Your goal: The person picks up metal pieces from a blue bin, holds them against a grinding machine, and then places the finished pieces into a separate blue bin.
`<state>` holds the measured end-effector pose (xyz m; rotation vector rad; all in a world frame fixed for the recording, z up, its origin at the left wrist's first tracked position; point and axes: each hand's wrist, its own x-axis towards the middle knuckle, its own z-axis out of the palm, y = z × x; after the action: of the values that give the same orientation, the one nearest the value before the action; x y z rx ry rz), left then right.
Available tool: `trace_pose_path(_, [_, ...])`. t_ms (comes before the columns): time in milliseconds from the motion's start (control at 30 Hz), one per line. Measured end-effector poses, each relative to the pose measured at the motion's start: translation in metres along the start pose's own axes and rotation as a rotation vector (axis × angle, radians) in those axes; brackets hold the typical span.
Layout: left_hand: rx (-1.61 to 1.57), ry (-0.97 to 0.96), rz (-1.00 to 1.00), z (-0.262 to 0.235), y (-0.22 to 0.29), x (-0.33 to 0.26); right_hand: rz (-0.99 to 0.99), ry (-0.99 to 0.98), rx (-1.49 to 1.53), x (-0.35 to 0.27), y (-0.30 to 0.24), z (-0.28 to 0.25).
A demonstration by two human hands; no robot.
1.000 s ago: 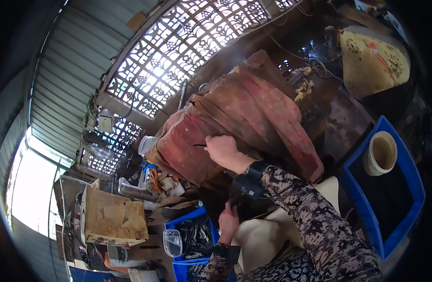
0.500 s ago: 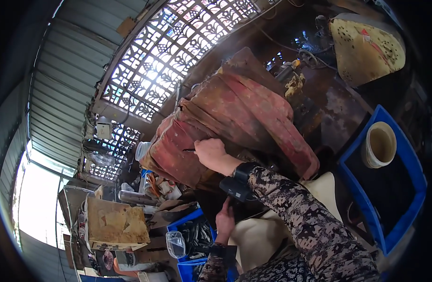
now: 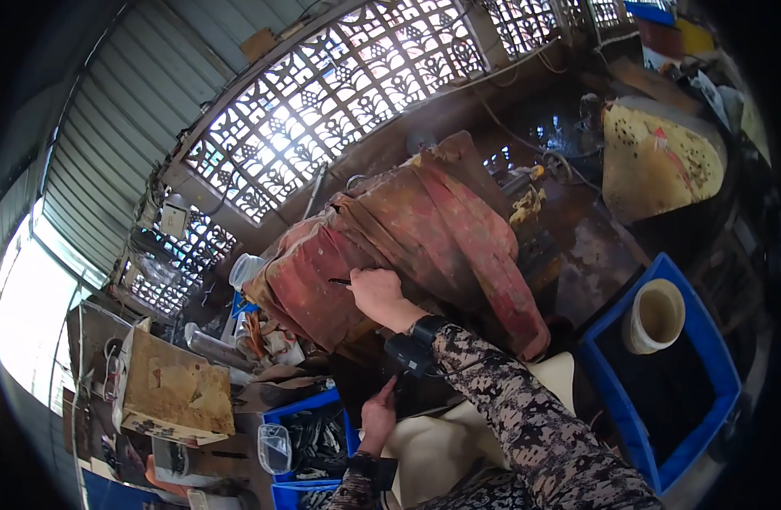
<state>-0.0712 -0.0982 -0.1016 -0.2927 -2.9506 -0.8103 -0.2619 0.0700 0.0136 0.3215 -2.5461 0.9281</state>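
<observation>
A slim dark piece [image 3: 338, 281], in hand and not set down, sits pinched in the right hand [image 3: 376, 293] before the reddish cloth [image 3: 458, 229]; the left hand's [image 3: 379, 416] grip is unclear, and whether the blue bin's [image 3: 352, 432] dark strips [image 3: 318, 444] are finished or waiting, I cannot tell.

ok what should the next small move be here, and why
Probably lower the right hand toward the left hand: the right one pinches a thin dark piece in front of the red cloth, while the left sits lower in the picture, apart from it. Whether the left holds anything, I can't tell.
</observation>
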Motion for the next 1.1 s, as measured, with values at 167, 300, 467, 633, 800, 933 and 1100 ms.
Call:
trace_pose_path(167, [-0.069,0.033,-0.026,0.001,-0.008,-0.004,-0.005,0.002,-0.076,-0.001,-0.005,-0.006])
trace_pose_path(300, [-0.019,0.011,-0.052,0.003,-0.009,-0.005,-0.003,-0.014,-0.104,0.000,-0.012,-0.012])
trace_pose_path(467, [0.008,-0.116,-0.097,-0.005,-0.001,-0.008,0.030,-0.034,-0.124,-0.002,-0.015,-0.015])
trace_pose_path(633, [0.026,-0.155,-0.087,-0.003,-0.006,-0.007,0.062,-0.051,-0.175,0.000,-0.019,-0.015])
trace_pose_path(800, [0.033,-0.145,-0.036,0.001,-0.010,-0.005,0.059,-0.065,-0.210,0.001,-0.021,-0.016])
trace_pose_path(933, [0.083,-0.147,-0.053,-0.002,-0.005,-0.008,0.069,-0.079,-0.224,0.001,-0.024,-0.017])
trace_pose_path(1100, [0.137,-0.191,-0.130,-0.009,0.002,-0.008,0.070,-0.095,-0.237,0.001,-0.028,-0.018])
